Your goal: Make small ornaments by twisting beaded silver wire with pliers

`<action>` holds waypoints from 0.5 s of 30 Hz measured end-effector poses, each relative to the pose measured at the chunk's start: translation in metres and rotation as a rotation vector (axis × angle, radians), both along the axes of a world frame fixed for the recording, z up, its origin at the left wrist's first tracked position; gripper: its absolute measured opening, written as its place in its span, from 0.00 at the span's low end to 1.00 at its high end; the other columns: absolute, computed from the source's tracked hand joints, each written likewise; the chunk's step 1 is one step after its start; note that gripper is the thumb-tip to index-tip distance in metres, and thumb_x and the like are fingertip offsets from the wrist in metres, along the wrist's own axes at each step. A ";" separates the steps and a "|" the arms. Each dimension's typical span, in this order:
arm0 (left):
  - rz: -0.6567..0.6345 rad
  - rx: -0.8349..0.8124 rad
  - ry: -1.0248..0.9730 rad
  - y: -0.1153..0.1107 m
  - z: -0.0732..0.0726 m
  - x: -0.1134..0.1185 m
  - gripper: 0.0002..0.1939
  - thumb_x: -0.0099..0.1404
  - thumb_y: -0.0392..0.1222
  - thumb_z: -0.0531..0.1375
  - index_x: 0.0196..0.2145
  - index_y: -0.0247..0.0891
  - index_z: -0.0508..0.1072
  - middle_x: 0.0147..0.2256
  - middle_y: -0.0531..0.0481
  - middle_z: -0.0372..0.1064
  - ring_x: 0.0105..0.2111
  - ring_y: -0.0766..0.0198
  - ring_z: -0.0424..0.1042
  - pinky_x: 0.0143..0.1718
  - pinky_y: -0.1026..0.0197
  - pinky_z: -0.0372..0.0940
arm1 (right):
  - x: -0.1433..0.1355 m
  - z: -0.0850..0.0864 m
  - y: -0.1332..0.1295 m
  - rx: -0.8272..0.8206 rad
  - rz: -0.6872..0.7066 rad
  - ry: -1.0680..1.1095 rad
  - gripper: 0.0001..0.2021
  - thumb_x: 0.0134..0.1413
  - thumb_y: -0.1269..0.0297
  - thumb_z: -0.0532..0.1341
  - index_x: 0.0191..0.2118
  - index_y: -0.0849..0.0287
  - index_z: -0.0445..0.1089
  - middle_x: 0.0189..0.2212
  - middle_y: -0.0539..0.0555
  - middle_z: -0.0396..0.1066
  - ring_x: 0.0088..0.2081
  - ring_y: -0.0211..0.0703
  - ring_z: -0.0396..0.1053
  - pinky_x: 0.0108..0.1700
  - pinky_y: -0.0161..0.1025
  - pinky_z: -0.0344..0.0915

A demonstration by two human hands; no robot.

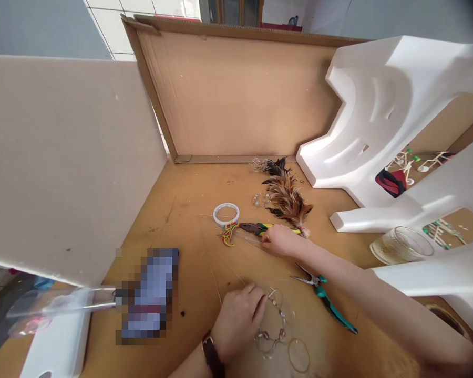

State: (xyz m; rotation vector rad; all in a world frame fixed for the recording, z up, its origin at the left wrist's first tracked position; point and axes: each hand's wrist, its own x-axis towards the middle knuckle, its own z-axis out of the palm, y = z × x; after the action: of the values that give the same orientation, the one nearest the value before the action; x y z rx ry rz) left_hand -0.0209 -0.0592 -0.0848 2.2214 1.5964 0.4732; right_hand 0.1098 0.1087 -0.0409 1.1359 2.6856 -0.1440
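Note:
My left hand [242,315], with a dark watch strap at the wrist, rests low on the wooden table beside beaded wire loops [278,328]. Its fingers are curled, and what they hold, if anything, is hidden. Farther up, my right hand [278,240] has closed fingers at the yellow-handled pliers [256,228]; thin clear strands run beside it, and its grip is too small to make out. Left of the pliers' jaws lie colourful threads [229,233] and a white ring [226,214]. Brown feathers [286,194] lie beyond the right hand. Teal-handled pliers [326,296] lie open below the right forearm.
A pixelated phone-like object [152,296] is at the left near a white stand [59,336]. A glass [401,245] stands at the right by white moulded foam [378,105]. Cardboard [236,94] walls the back. A thin yellowish ring [298,355] lies near the front.

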 end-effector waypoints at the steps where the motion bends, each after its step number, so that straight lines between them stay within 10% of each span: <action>1: -0.007 -0.009 0.007 0.000 0.000 0.001 0.11 0.66 0.36 0.47 0.33 0.39 0.69 0.31 0.51 0.71 0.30 0.62 0.70 0.31 0.62 0.61 | 0.004 -0.003 -0.007 -0.004 -0.016 0.003 0.12 0.52 0.66 0.54 0.33 0.57 0.75 0.30 0.55 0.75 0.33 0.43 0.71 0.32 0.32 0.59; 15: -0.046 0.027 0.047 -0.003 -0.001 0.003 0.12 0.66 0.38 0.46 0.32 0.38 0.69 0.31 0.50 0.70 0.29 0.63 0.70 0.30 0.64 0.60 | 0.020 -0.005 -0.026 -0.081 -0.185 0.140 0.13 0.51 0.65 0.53 0.28 0.60 0.75 0.30 0.59 0.74 0.35 0.49 0.70 0.35 0.37 0.60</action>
State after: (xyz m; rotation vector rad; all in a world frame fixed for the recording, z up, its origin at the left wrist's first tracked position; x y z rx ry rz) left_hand -0.0176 -0.0624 -0.0860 2.3000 1.5675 0.4345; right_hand 0.1296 0.0822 -0.0456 1.3958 2.6595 -0.3727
